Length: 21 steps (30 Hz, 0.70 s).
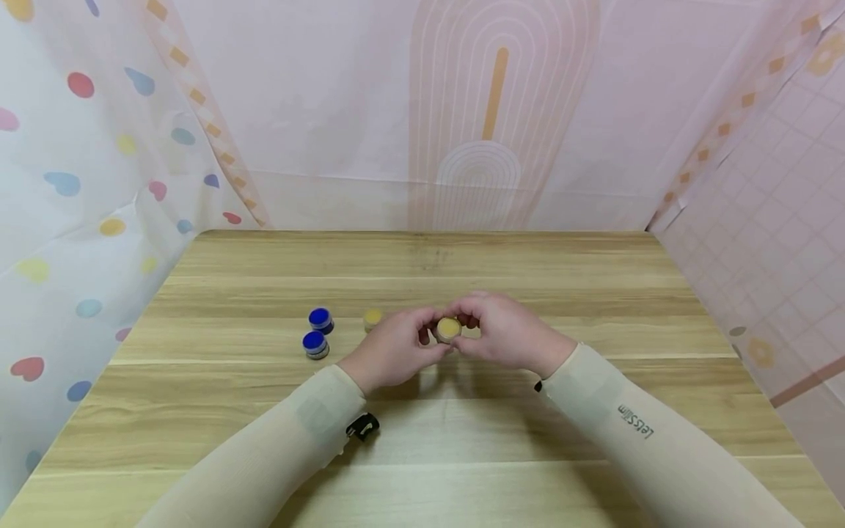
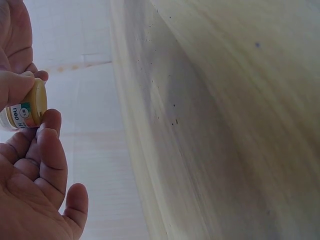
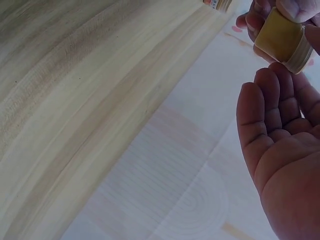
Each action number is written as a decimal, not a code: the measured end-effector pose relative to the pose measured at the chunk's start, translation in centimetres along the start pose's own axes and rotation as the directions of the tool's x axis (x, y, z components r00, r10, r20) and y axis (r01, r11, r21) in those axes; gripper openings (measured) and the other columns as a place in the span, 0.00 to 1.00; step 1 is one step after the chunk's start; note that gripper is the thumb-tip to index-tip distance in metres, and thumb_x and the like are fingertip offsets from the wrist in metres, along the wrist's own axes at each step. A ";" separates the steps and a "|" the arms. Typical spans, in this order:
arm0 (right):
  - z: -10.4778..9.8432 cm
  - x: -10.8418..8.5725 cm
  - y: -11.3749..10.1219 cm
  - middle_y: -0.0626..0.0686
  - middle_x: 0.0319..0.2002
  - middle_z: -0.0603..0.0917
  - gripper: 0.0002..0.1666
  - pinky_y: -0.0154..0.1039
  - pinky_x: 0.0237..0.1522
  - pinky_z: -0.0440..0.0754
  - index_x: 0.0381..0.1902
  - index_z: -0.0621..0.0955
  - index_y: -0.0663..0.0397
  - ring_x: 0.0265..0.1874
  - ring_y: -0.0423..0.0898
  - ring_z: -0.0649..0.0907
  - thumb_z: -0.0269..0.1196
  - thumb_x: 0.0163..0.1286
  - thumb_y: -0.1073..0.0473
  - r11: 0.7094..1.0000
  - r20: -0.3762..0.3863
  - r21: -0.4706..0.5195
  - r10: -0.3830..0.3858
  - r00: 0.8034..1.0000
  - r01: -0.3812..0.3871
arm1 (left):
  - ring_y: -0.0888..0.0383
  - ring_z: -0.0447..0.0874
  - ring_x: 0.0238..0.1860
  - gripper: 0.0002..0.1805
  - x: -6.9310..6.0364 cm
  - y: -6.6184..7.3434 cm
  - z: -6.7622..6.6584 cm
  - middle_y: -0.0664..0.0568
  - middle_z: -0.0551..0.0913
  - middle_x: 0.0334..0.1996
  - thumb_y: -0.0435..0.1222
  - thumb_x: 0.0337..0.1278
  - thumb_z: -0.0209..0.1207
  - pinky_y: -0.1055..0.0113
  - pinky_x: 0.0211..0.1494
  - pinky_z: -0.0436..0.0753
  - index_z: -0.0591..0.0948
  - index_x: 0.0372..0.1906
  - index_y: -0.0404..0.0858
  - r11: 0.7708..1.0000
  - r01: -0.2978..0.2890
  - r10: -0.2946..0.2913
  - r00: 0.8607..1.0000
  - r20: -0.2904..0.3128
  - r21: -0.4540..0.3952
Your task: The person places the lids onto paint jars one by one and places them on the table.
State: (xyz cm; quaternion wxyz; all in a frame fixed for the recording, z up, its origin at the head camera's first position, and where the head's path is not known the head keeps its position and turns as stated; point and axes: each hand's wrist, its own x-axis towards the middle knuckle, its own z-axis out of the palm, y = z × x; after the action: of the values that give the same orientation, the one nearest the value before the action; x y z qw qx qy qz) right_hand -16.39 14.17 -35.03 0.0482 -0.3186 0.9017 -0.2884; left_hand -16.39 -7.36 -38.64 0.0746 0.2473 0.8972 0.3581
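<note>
A small paint jar with a yellow top is held off the table between both hands. My left hand pinches it from the left side, thumb nearest me. From the right, my right hand grips its rim with thumb and fingertips. The left wrist view shows the jar tilted, with a white and green label. Its yellow body and pale rim appear in the right wrist view, where the jar meets fingertips of both hands. Another yellow-topped jar stands just beyond the left hand, partly hidden by it.
Two blue-topped jars stand close together on the wooden table, left of the hands. Patterned cloths hang behind the table and at both sides. A black clip sits at the left sleeve's cuff.
</note>
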 end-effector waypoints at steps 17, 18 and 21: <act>-0.1 -0.1 0.1 0.49 0.43 0.86 0.23 0.42 0.50 0.84 0.57 0.85 0.56 0.44 0.48 0.85 0.75 0.66 0.57 1.000 -0.008 -0.007 -0.013 1.000 0.013 | 0.60 0.79 0.36 0.10 0.0 0.0 0.0 0.58 0.82 0.34 0.44 0.66 0.69 0.66 0.39 0.80 0.83 0.47 0.47 1.000 0.009 -0.009 1.000 0.010 0.002; -0.1 -0.1 0.1 0.49 0.43 0.86 0.22 0.42 0.50 0.84 0.57 0.85 0.56 0.44 0.49 0.85 0.74 0.66 0.58 1.000 -0.007 -0.007 -0.021 1.000 0.021 | 0.60 0.79 0.36 0.10 0.0 0.0 0.0 0.58 0.81 0.34 0.44 0.66 0.69 0.66 0.39 0.80 0.83 0.47 0.47 1.000 0.008 -0.008 1.000 0.010 0.001; -0.1 -0.1 0.2 0.49 0.43 0.86 0.20 0.41 0.49 0.84 0.56 0.86 0.54 0.45 0.51 0.85 0.73 0.66 0.59 0.999 -0.006 -0.002 -0.033 0.999 0.033 | 0.60 0.79 0.36 0.10 0.0 0.0 0.0 0.58 0.82 0.34 0.44 0.66 0.69 0.66 0.39 0.80 0.83 0.47 0.47 1.000 0.007 -0.007 1.000 0.010 -0.002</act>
State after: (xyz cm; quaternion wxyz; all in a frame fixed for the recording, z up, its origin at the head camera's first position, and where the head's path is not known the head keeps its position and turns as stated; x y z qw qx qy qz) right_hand -16.42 14.35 -35.07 0.0402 -0.3327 0.8967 -0.2893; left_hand -16.38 -7.38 -38.64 0.0807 0.2458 0.8973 0.3577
